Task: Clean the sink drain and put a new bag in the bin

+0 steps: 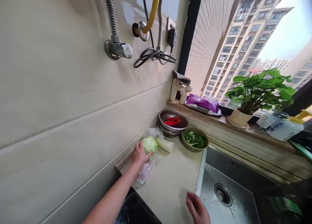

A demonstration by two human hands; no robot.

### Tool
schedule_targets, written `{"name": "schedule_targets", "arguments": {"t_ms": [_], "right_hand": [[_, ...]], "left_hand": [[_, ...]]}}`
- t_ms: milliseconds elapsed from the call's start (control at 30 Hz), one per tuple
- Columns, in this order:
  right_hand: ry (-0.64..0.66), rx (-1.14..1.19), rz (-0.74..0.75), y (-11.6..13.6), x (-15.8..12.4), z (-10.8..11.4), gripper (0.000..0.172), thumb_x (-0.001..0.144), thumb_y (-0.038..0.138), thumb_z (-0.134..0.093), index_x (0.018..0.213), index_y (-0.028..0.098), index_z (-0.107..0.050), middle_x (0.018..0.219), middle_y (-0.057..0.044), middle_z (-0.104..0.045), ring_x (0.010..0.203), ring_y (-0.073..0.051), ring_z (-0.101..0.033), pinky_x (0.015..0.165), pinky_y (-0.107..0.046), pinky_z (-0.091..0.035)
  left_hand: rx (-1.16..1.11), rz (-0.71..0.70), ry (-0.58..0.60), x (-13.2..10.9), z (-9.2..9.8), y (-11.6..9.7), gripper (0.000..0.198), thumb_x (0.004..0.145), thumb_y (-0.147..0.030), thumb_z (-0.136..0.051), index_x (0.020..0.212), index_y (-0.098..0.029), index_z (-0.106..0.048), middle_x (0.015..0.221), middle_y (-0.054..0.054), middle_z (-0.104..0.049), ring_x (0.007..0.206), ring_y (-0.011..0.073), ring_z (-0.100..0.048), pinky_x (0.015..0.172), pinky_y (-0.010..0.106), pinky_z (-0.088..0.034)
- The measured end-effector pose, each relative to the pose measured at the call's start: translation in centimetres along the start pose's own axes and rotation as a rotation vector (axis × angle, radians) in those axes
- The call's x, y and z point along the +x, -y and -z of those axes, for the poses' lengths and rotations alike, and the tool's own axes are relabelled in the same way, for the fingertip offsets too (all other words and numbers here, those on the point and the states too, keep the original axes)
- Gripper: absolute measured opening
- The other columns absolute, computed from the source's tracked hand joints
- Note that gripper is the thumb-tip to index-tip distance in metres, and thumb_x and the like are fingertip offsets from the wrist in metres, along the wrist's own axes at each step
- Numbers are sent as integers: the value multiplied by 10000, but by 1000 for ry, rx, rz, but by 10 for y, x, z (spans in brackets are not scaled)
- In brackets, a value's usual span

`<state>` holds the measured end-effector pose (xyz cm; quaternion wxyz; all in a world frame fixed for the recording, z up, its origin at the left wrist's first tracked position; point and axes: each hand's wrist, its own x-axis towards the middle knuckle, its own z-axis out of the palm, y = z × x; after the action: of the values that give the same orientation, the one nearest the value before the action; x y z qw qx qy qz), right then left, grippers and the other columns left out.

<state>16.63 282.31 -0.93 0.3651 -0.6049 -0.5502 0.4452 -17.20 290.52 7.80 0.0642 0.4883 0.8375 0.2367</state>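
Note:
My left hand grips a cut head of green cabbage from its left side, with the thumb at its lower edge. A thin clear plastic bag lies crumpled just below that hand. To the right of the cabbage rests a pale piece of white radish or gourd, with more clear plastic behind it. My right hand is over the front of the counter near the sink's edge, slightly blurred. It holds nothing, and its thumb and curved fingers are apart.
Stacked metal bowls with red peppers stand in the corner. A colander of green leaves sits beside the sink. The windowsill carries a potted plant, a purple packet and a pump bottle.

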Motion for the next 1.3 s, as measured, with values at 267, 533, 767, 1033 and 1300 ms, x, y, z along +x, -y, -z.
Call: {"name": "schedule_targets", "arguments": {"t_ms": [267, 533, 767, 1033, 1300], "right_hand": [[164, -594, 329, 129, 184, -83, 763, 653, 206, -671, 1369, 164, -410, 1381, -164, -456, 1214, -305, -495, 1010, -396, -401], [314, -516, 408, 95, 205, -75, 614, 670, 257, -640, 1254, 167, -472, 1158, -119, -588, 1051, -260, -578, 888, -353, -445], [246, -384, 245, 59, 192, -20, 611, 697, 455, -577, 1229, 175, -472, 1089, -104, -644, 977, -273, -626, 799, -366, -490], [155, -416, 170, 49, 180, -10, 646, 703, 523, -544, 1231, 152, -497, 1048, -139, -675, 933, -304, -655, 761, -390, -509], [154, -414, 225, 44, 176, -12, 655, 745, 513, -531, 1294, 166, -445, 1209, -145, -602, 1071, -289, -598, 876, -405, -489]], "left_hand": [[120, 236, 112, 30, -22, -24, 1095, 533, -508, -791, 1432, -219, -237, 1339, 203, -410, 1165, 361, -529, 930, 410, -436], [-88, -9, 129, 39, -3, 11, 883, 598, -401, -747, 1352, -171, -349, 1299, 157, -511, 1230, 294, -489, 1030, 405, -399], [21, -377, 331, 20, 8, 1, 917, 485, -215, -817, 1336, -285, -485, 1469, 122, -400, 1382, 373, -295, 1123, 494, -271], [11, -516, 417, 55, 24, -54, 919, 658, -497, -756, 1432, -223, -345, 1468, 146, -413, 1364, 315, -350, 1157, 500, -201], [254, -85, 526, 129, -32, -108, 782, 620, -333, -833, 1305, -158, -500, 1156, 185, -643, 1093, 366, -588, 959, 620, -405]]}}
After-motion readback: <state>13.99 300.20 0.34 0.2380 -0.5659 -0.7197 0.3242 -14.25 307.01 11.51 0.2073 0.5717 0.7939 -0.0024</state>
